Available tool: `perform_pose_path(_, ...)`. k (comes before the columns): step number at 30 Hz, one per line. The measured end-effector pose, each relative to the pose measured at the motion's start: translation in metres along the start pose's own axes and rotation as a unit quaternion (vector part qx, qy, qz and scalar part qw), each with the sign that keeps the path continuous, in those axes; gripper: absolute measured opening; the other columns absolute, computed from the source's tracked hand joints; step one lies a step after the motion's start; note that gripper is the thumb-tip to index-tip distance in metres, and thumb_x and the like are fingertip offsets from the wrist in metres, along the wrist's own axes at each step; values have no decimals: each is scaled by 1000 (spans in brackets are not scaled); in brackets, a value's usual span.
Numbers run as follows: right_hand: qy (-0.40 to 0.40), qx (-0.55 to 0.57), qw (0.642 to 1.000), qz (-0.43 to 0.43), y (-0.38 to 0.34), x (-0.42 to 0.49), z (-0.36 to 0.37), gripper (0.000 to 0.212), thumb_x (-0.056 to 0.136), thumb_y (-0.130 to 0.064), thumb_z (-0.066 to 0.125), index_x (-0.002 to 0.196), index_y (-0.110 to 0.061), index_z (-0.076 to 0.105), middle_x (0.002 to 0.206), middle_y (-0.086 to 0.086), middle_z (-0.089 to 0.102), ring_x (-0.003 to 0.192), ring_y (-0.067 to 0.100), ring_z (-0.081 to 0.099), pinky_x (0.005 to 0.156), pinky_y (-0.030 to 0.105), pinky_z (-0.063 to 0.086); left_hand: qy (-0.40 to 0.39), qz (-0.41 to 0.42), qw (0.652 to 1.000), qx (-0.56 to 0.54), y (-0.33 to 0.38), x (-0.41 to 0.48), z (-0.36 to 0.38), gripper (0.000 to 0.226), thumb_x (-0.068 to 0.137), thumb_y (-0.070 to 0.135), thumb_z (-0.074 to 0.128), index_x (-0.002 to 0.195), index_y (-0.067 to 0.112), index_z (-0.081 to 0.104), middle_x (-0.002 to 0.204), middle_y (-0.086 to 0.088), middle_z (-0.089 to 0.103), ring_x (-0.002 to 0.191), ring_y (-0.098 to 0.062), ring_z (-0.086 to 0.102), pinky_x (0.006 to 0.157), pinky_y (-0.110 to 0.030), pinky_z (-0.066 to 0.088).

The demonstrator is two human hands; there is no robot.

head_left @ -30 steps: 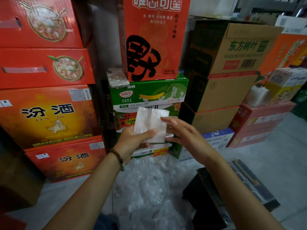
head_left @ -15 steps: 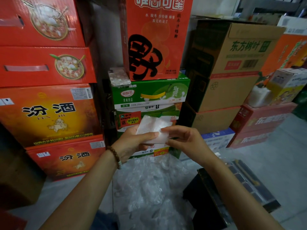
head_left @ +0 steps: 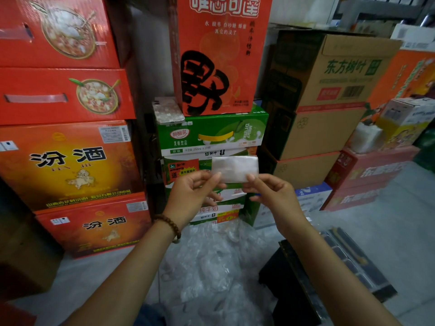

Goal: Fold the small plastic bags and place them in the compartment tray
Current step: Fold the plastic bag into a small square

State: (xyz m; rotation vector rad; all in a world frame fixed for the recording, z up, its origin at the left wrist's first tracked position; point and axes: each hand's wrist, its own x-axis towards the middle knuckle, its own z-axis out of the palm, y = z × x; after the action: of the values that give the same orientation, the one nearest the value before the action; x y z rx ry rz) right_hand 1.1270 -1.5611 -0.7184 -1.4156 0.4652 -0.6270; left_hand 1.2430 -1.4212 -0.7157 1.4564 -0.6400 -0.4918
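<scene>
Bag (head_left: 235, 168) pinched by lower corners: left hand (head_left: 193, 196), right hand (head_left: 275, 196) both clamped on it, taut, probably for flat fold. Tray (head_left: 353, 262) below right hand, handy.

- Orange-gold cardboard box (head_left: 68, 165) on the left: "汾酒".
- Brown corrugated carton (head_left: 341, 90): green "东方树叶".
- Green drink carton (head_left: 211, 135): "Milky Drink", "250ml x 20".
- Tall red-orange box (head_left: 219, 67): black "野".
</scene>
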Motion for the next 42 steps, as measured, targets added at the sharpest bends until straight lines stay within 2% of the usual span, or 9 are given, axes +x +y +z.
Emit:
perform_pose_path(8, 23, 19, 999, 11, 2, 1, 7, 14, 89, -17, 66, 80, -7, 68, 75, 3, 74, 74, 10, 70, 61, 16, 52, 31, 12, 999, -20, -2, 2, 3, 16, 92, 21, 57, 83, 9, 61, 75, 3, 73, 61, -12, 68, 53, -20, 55)
perform_pose_path(14, 29, 39, 999, -4, 5, 3, 12, 13, 90, -16, 65, 82, -6, 66, 78, 5, 72, 77, 12, 69, 66, 18, 54, -15, -75, 997, 1, -2, -1, 9, 38, 84, 46, 56, 83, 10, 68, 82, 0, 75, 76, -15, 72, 63, -23, 58)
perform_pose_path(18, 2, 12, 999, -37, 8, 3, 18, 11, 92, -11, 62, 82, -6, 66, 78, 2, 70, 77, 11, 68, 68, 19, 54, -16, -121, 986, -109, -5, 1, 15, 26, 90, 33, 59, 107, 15, 66, 100, -4, 73, 92, -15, 70, 78, -25, 58)
perform_pose_path(22, -17, -22, 998, -58, 12, 6, 21, 11, 92, -7, 62, 81, -5, 65, 80, 5, 69, 78, 13, 67, 71, 22, 55, 29, -141, 964, -223, -6, 3, 17, 14, 89, 16, 62, 102, 12, 65, 100, -4, 72, 91, -14, 69, 77, -23, 58)
perform_pose_path(28, -29, -72, 995, -70, 16, 8, 20, 15, 93, -9, 60, 86, 3, 65, 90, 23, 68, 83, 21, 65, 79, 34, 54, 64, -121, 970, -202, -7, 4, 19, 10, 87, 13, 65, 97, 14, 65, 102, -4, 70, 93, -13, 67, 74, -19, 57)
perform_pose_path(32, -45, -106, 991, -74, 15, 9, 19, 17, 94, -13, 61, 84, -1, 67, 91, 22, 68, 86, 26, 64, 84, 40, 52, 76, -105, 976, -174, -10, 5, 18, 9, 86, 15, 67, 95, 16, 64, 99, -3, 70, 92, -14, 68, 76, -20, 56)
perform_pose_path(35, 14, -84, 991, -100, 13, 9, 21, 8, 93, -20, 62, 93, -12, 60, 93, 12, 64, 87, 20, 63, 75, 37, 54, 99, -109, 982, -121, -12, 7, 17, 14, 85, 21, 70, 96, 15, 65, 102, -7, 71, 96, -17, 67, 77, -22, 55)
perform_pose_path(38, 56, -68, 995, -42, 12, 10, 22, 27, 94, -37, 56, 108, -16, 52, 98, 2, 61, 85, 13, 62, 64, 28, 54, 75, -108, 985, -115, -12, 4, 21, 20, 85, 20, 69, 101, 10, 66, 104, -9, 70, 94, -16, 67, 69, -18, 55)
perform_pose_path(42, 34, -76, 996, -13, 21, 7, 29, 44, 89, -52, 53, 96, -10, 63, 77, -6, 66, 70, 8, 64, 56, 21, 47, 29, -104, 988, -109, -12, -2, 30, 17, 86, 18, 68, 102, 12, 67, 98, -6, 72, 85, -10, 70, 64, -16, 53)
